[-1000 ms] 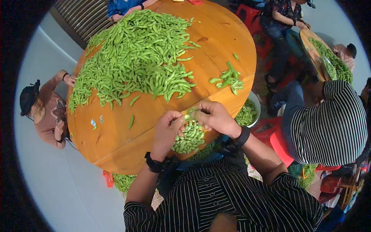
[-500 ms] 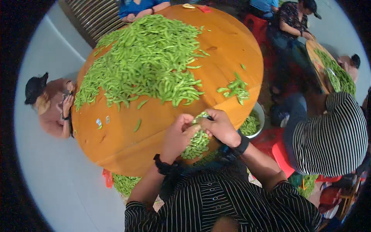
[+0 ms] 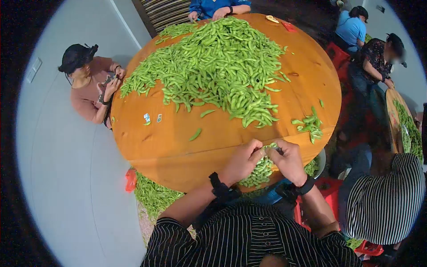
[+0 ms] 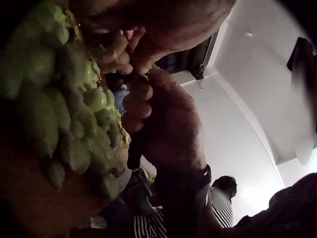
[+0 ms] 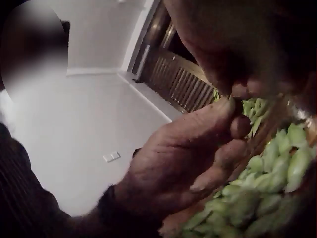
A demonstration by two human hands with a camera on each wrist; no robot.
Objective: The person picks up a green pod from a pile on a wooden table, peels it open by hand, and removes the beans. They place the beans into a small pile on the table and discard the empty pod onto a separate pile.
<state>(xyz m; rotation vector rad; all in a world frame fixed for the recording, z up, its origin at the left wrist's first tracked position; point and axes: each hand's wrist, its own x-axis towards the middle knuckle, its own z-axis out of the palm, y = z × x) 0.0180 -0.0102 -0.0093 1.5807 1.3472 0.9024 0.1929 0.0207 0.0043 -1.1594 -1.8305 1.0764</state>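
Observation:
Both hands meet over the near edge of the round wooden table [image 3: 173, 167], fingertips close together. My left hand [image 3: 243, 161] pinches a green bean pod with thumb and fingers curled inward. My right hand [image 3: 290, 162] grips at the same spot, thumb against its fingers. The pod is mostly hidden; a small green bit shows at the left thumb tip in the right wrist view. Right below the hands lies a heap of shelled green beans [image 3: 259, 174], seen close up as plump beans [image 5: 267, 171] in the right wrist view.
A large mound of bean pods [image 3: 213, 66] covers the table's far half. A small pile of pods [image 3: 311, 124] lies at the right, with a white basin [image 3: 321, 162] below. People sit around, one in a striped shirt [image 3: 387, 200] close at right. Pods [image 3: 153, 193] lie below the table.
The head view has swung left, so table and hands appear farther right. Both hands stay together over the beans, fingers shifting slightly. The person at left has drawn their hands together.

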